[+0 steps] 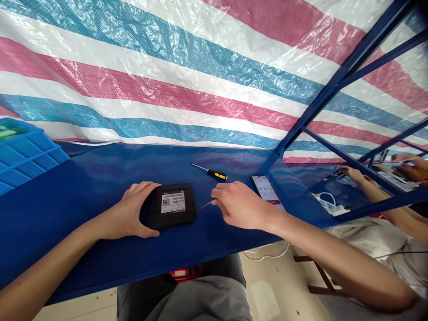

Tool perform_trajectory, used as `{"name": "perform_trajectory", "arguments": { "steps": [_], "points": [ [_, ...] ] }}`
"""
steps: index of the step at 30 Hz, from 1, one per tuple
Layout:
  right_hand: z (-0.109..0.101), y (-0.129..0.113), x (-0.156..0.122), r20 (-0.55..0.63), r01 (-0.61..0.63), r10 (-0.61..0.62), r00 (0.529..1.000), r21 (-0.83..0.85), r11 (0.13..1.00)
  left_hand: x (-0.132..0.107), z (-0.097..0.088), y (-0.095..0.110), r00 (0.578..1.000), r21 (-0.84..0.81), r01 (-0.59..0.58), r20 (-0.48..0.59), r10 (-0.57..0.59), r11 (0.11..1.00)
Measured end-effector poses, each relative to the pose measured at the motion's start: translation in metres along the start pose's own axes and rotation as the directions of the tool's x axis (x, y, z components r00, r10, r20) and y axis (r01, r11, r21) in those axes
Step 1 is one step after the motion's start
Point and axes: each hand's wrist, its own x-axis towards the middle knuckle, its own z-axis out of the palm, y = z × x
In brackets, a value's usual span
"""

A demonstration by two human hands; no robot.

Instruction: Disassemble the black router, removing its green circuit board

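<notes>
- On the blue bench [83, 187], btwn your hands: blk box [173, 205], flat, label up.
- Your L hand [129, 211] clamps its left end, thumb at near edge, fingers at far.
- Your R hand [239, 205], apart from L, pinches a thin metal rod [205, 204]; tip by box's right side, can't tell if touching.
- Yellow/blk screwdriver [218, 174] lies just beyond R hand; phone [266, 189] w/ timer beyond R wrist.

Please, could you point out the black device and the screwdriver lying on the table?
Black device [173, 204]: head view, on its white label.
Screwdriver [214, 173]: head view, on its black-and-yellow handle.
</notes>
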Motion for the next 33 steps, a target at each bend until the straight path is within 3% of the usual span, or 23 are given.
{"name": "perform_trajectory", "arguments": {
  "steps": [4, 7, 13, 18, 24, 28, 33],
  "points": [
    [0.026, 0.009, -0.011, -0.054, -0.043, 0.049, 0.997, 0.103, 0.994, 0.000, 0.001, -0.001, 1.000, -0.004, -0.018, -0.013, 0.017, 1.000],
    [0.032, 0.003, -0.016, -0.069, -0.087, 0.096, 0.993, 0.123, 0.989, 0.000, 0.002, -0.003, 1.000, -0.008, -0.022, -0.014, 0.022, 1.000],
    [0.005, -0.014, -0.007, -0.018, -0.007, 0.006, 1.000, -0.049, 0.999, -0.002, 0.002, -0.004, 0.999, -0.021, -0.021, -0.034, 0.020, 1.000],
    [-0.006, 0.001, 0.006, 0.049, 0.019, -0.019, 0.999, 0.008, 1.000, -0.002, 0.002, -0.004, 0.999, -0.023, -0.018, -0.033, 0.017, 1.000],
    [0.034, 0.018, -0.007, -0.099, -0.002, 0.033, 0.995, 0.297, 0.955, -0.002, 0.004, -0.006, 0.998, -0.009, -0.042, -0.041, 0.041, 0.999],
    [0.059, 0.020, -0.013, -0.142, -0.008, 0.071, 0.987, 0.399, 0.917, -0.002, 0.003, -0.003, 0.999, -0.002, -0.038, -0.019, 0.038, 0.999],
    [0.061, 0.015, -0.016, -0.121, -0.048, 0.105, 0.987, 0.402, 0.914, -0.003, 0.001, -0.002, 0.999, -0.010, -0.042, -0.023, 0.041, 0.999]
  ]
}}
